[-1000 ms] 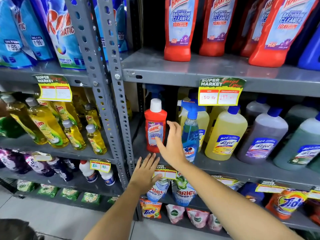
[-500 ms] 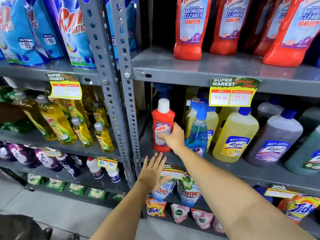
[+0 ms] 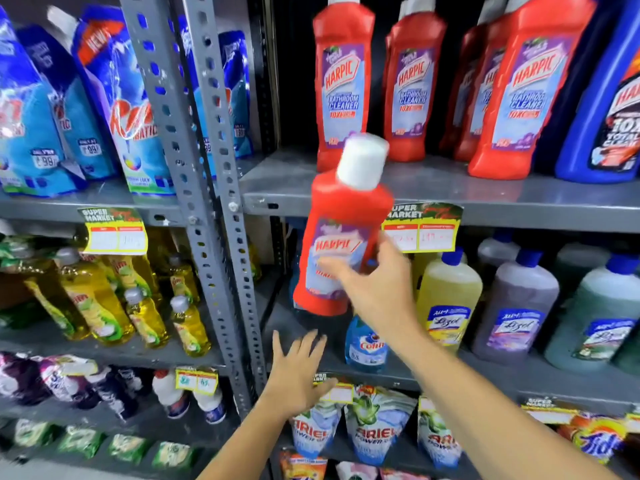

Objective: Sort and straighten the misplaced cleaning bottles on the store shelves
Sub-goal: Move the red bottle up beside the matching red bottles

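I note the right hand (image 3: 375, 289) closed around the lower body of a small red plastic Harpic bottle with a white cap (image 3: 341, 237), held clear of the grey metal middle shelf (image 3: 519, 375) and tilted cap-right in front of the upper shelf edge (image 3: 519, 209). The left hand (image 3: 298, 379) is empty, fingers spread wide, at the middle shelf's front edge. A row of larger red Harpic bottles (image 3: 412, 77) stands upright on the upper shelf, behind and above the held bottle.

The right hand (image 3: 377, 289) has lifted the small Harpic bottle (image 3: 341, 237) off the middle shelf, tilted.
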`<state>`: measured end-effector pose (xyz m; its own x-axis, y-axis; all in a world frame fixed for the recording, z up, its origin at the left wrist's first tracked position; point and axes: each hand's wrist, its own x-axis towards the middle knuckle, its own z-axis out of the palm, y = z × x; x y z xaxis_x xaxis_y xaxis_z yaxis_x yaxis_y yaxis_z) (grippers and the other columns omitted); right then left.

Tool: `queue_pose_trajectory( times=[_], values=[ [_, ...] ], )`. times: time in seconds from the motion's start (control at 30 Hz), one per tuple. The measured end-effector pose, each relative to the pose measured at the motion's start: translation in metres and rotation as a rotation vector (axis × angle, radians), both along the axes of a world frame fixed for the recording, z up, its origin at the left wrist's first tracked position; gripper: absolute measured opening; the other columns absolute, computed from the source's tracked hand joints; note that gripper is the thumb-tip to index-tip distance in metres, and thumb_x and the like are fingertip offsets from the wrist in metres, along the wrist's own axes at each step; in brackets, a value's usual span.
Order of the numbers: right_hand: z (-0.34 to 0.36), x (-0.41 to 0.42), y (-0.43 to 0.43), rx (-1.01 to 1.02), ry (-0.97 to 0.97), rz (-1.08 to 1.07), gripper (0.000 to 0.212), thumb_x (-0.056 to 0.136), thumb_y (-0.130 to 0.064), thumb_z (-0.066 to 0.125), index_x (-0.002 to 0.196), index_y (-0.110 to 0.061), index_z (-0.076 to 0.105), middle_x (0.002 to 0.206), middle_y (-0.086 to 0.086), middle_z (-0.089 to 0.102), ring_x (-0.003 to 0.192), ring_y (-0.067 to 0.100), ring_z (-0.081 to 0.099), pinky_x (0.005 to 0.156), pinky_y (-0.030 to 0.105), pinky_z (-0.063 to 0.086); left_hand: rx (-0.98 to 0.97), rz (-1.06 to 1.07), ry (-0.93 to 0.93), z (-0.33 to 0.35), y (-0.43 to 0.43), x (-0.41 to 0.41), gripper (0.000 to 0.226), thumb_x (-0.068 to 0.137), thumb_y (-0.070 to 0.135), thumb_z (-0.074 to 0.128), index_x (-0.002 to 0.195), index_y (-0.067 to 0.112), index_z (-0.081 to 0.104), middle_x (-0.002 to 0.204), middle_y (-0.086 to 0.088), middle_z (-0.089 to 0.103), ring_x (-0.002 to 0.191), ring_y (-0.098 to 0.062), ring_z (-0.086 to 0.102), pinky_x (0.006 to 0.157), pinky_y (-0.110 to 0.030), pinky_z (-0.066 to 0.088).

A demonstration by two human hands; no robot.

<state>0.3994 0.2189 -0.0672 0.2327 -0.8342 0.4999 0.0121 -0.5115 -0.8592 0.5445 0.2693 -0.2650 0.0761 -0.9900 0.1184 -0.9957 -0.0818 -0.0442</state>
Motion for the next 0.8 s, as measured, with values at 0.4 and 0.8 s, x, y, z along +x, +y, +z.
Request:
queue_pose_trajectory(
  times=[0.4, 0.8],
  values=[
    [0.19, -0.06, -0.091, -0.379, -0.172, -0.159, 0.035, 0.064, -0.034, 0.084, 0.089, -0.026, 0.06, 0.094, -0.004, 0.072, 0.086, 0.007, 0.07, 0.083, 0.036, 0.058, -0.861, -0.35, 0.096, 0.248, -0.033, -0.002, 0.041, 0.095, 0.029, 0.054, 0.13, 0.007, 0.055, 0.139, -0.012, 0.051, 0.134, -0.027, 0.039, 0.11, -0.038, 0.029],
    [0.172, -0.051, -0.148, -0.12, 0.076, -0.064, 0.049, 0.072, -0.024, 0.085, 0.115, -0.012, 0.064, 0.109, 0.002, 0.071, 0.099, 0.017, 0.068, 0.089, 0.036, 0.056, -0.691, -0.221, 0.032, 0.251, -0.056, 0.004, 0.049, 0.092, 0.055, 0.045, 0.132, 0.028, 0.057, 0.134, 0.003, 0.059, 0.124, -0.017, 0.052, 0.098, -0.042, 0.04]
  ],
)
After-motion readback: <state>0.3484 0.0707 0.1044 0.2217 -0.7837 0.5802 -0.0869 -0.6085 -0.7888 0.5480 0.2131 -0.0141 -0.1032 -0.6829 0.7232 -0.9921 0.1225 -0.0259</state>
